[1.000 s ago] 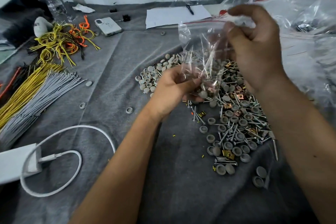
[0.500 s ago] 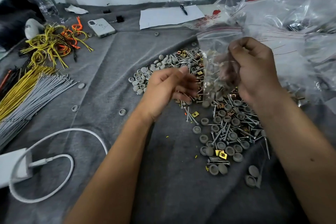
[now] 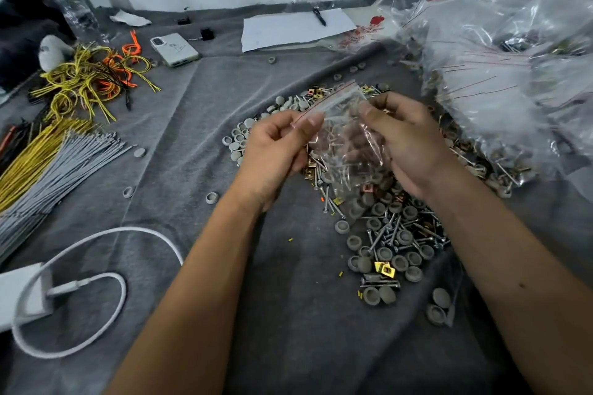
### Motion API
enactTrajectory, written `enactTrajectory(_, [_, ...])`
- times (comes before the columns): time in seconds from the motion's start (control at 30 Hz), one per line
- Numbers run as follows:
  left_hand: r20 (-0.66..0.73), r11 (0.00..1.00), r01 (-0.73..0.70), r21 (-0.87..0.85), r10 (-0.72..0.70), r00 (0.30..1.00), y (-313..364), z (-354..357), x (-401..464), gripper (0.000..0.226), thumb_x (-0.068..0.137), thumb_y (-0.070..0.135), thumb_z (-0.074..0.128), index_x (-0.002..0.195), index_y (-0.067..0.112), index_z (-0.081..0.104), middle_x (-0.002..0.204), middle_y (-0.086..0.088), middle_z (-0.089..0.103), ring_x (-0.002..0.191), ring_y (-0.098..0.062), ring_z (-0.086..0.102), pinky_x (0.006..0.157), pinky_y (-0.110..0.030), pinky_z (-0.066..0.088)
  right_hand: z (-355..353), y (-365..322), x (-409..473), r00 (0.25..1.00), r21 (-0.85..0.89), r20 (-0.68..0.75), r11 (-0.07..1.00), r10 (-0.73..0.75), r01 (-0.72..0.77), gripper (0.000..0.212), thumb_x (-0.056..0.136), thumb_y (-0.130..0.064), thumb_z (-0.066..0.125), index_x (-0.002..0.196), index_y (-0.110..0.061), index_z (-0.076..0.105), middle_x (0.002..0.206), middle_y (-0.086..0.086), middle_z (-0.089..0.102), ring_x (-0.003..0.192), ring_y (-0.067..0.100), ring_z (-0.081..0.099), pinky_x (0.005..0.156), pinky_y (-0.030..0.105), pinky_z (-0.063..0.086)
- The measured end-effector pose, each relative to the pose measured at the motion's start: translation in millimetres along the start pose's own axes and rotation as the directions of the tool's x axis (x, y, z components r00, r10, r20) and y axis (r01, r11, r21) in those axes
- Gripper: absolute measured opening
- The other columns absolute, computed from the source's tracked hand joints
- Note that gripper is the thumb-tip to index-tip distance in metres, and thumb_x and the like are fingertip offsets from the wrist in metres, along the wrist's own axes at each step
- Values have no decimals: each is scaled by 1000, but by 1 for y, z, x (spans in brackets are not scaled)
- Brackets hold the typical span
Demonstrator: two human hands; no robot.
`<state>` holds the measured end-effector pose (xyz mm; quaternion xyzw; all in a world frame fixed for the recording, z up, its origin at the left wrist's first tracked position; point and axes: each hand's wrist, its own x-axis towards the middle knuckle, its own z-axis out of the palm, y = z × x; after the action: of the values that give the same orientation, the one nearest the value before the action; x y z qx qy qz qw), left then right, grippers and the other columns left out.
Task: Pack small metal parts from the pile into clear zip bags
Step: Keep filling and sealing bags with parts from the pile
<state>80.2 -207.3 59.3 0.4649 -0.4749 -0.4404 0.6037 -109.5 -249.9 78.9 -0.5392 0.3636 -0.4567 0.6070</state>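
Both hands are up over the middle of the grey-cloth tabletop (image 3: 288, 314), sharing one small clear zip bag (image 3: 345, 138) between them. The left hand (image 3: 276, 151) pinches the bag's top corner by the red zip line, thumb and forefinger closed on the plastic while the other fingers curl underneath. The right hand (image 3: 407, 141) grips the opposite side, thumb pressed onto the front of the bag and fingers wrapped behind it, showing through the clear film. Inside the bag sit a handful of screws and small parts, gathered toward its lower end. The bag hangs just above the pile of parts (image 3: 391, 234), a loose heap of long screws, grey round caps and small brass-coloured clips spread across the cloth below and to the right of the hands. A few stray caps lie apart on the left of the pile. To the far right there is a big mound of clear bags (image 3: 500, 80) with red zip strips. On the left lie bundles of grey and yellow ties (image 3: 54, 167), a tangle of yellow and orange wires (image 3: 93, 80), and a white charger with its cable (image 3: 106, 253) looped around. Further back I see a phone (image 3: 175, 50), a sheet of paper (image 3: 295, 29) with a pen (image 3: 319, 17) on it, and a water bottle (image 3: 72, 6).
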Motion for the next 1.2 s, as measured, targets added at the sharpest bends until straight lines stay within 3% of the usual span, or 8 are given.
enactTrajectory(0.1, [-76, 1000, -28, 13, 29, 997, 1, 2, -1, 21, 99, 15, 67, 81, 4, 65, 62, -15, 54, 41, -9, 39, 39, -16, 27, -2, 1, -1, 995, -157, 95, 987, -2, 17, 33, 101, -34, 61, 107, -2, 64, 88, 13, 77, 71, 26, 74, 63, 36, 60])
enactTrajectory(0.23, [-197, 1000, -5, 10, 7, 980, 3, 0, 0, 29, 103, 9, 61, 75, 8, 65, 68, -15, 56, 47, -10, 41, 40, -18, 28, -11, -2, -4, 970, -371, 238, 928, 45, 48, 26, 98, -35, 64, 102, -9, 67, 87, 13, 78, 72, 37, 76, 67, 56, 58])
enactTrajectory(0.37, [-243, 999, -45, -1, 43, 969, 3, -3, 2, 30, 102, 10, 63, 73, 6, 65, 59, -2, 58, 46, -7, 42, 44, -16, 33, -19, -6, -4, 936, -310, 334, 951, 116, -7, 22, 82, -23, 76, 100, -13, 66, 81, 18, 76, 63, 28, 74, 47, 32, 57])
enactTrajectory(0.47, [-246, 999, -44, 14, 47, 968, 0, -7, 5, 24, 100, 12, 67, 77, 7, 69, 55, 1, 57, 44, -6, 41, 44, -17, 34, -22, -6, -5, 906, -327, 396, 945, 147, -10, 28, 83, -30, 77, 102, -11, 67, 79, 16, 75, 60, 26, 72, 43, 30, 55])
enactTrajectory(0.6, [-159, 993, -33, 114, 51, 986, -5, -6, 5, 19, 97, 13, 72, 81, 4, 73, 60, -4, 63, 52, -12, 49, 54, -23, 40, -15, 2, 2, 985, -463, 132, 872, -109, 159, 24, 92, -46, 68, 89, -22, 70, 77, 11, 73, 57, 25, 69, 42, 25, 49])
enactTrajectory(0.83, [-149, 974, -138, 177, 165, 975, -8, -4, 6, 16, 94, 18, 76, 90, 3, 75, 86, -37, 66, 73, -27, 53, 69, -43, 44, -10, 10, 7, 972, -314, 31, 921, -234, 232, 17, 102, -19, 63, 87, -19, 70, 74, 7, 70, 51, 10, 57, 44, 15, 42])
enactTrajectory(1.0, [-146, 992, -115, 50, 121, 982, -10, 0, 5, 10, 87, 3, 80, 91, 11, 75, 76, -2, 77, 69, -11, 68, 66, -26, 56, -4, 12, 5, 957, -324, -6, 906, -291, 273, 12, 101, -17, 64, 92, -14, 71, 68, 2, 68, 48, 7, 54, 45, 15, 42])
enactTrajectory(1.2, [-201, 990, -120, -74, 103, 974, -8, 2, 5, 27, 81, -9, 80, 90, 13, 67, 81, -8, 78, 70, -17, 71, 73, -33, 59, -2, 10, 2, 964, -306, 13, 916, -267, 257, 18, 102, -17, 62, 86, -13, 69, 68, 4, 67, 49, 9, 52, 44, 17, 40])
